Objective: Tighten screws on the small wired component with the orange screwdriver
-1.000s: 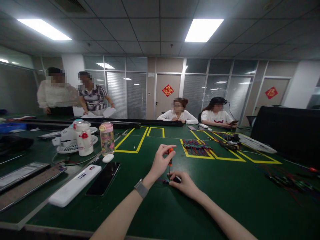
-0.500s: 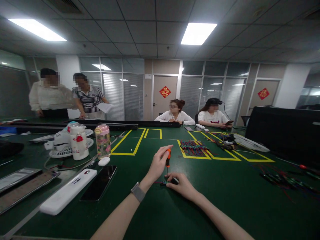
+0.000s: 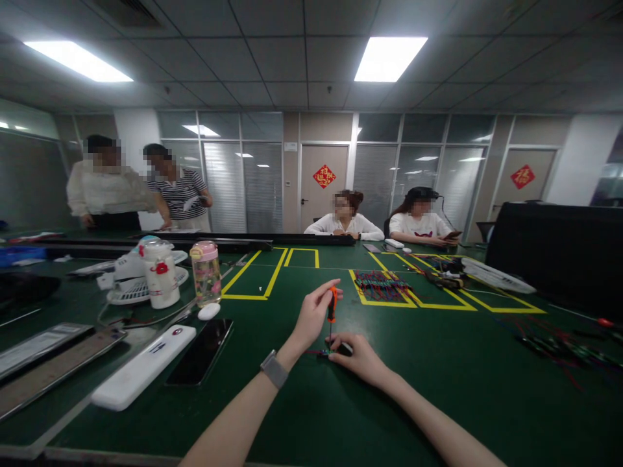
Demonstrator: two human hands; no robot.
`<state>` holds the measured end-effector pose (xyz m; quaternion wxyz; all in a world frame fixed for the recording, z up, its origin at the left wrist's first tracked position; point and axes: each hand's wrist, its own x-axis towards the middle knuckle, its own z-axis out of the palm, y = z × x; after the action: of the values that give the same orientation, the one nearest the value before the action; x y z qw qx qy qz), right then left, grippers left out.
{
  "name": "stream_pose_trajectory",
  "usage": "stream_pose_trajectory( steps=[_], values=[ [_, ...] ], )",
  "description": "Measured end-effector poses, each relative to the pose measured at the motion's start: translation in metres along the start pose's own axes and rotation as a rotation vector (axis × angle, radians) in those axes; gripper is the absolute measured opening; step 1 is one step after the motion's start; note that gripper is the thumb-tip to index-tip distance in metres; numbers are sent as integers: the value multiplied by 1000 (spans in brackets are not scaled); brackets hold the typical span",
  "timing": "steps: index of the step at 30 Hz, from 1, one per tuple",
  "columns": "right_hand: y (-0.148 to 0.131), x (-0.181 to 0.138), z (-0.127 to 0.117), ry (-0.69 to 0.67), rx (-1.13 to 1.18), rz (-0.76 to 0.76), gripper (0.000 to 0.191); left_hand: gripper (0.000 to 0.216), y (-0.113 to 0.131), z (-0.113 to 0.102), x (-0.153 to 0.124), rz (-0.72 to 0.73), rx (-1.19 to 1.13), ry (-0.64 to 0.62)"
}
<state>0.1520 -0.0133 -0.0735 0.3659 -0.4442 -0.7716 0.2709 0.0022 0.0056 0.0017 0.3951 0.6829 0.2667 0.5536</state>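
Observation:
My left hand [image 3: 314,316] is closed on the orange and black handle of a screwdriver [image 3: 331,305], which stands upright with its thin shaft pointing down. The screwdriver's tip meets a small green circuit board with wires [image 3: 325,354] on the table. Pinched around the board's right side is my right hand [image 3: 357,355], its fingers close to the tip. A small black part [image 3: 346,349] shows by the right fingers; I cannot tell whether it belongs to the board. Thin red wire runs out to the board's left.
On the green table [image 3: 292,415], a black phone [image 3: 202,353], a white oblong case [image 3: 146,368] and drink bottles [image 3: 207,275] stand left. Wired boards [image 3: 382,287] lie in a yellow-taped box; more boards [image 3: 567,347] and a dark monitor [image 3: 555,259] are right. Several people are beyond.
The view has shifted slightly. My left fingers have loosened and spread a little around the screwdriver's handle, showing more of it. My right hand stays on the board.

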Motion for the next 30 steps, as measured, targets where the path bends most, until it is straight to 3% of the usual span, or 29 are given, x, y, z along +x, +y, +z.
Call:
stream_pose_trajectory(
  steps=[6,12,19,24,30],
  values=[
    [0,0,0,-5,14,-3,6,27,1,-1,-5,156,311,131],
    [0,1,-1,-14,8,-13,5,33,0,0,-3,127,134,34],
    [2,0,1,-7,-44,-51,8,23,6,0,-7,237,349,115],
    [3,0,2,-6,-62,-96,8,35,3,3,-6,141,125,18],
    [7,0,3,3,-39,-78,8,26,1,0,-4,167,250,146]
  ],
)
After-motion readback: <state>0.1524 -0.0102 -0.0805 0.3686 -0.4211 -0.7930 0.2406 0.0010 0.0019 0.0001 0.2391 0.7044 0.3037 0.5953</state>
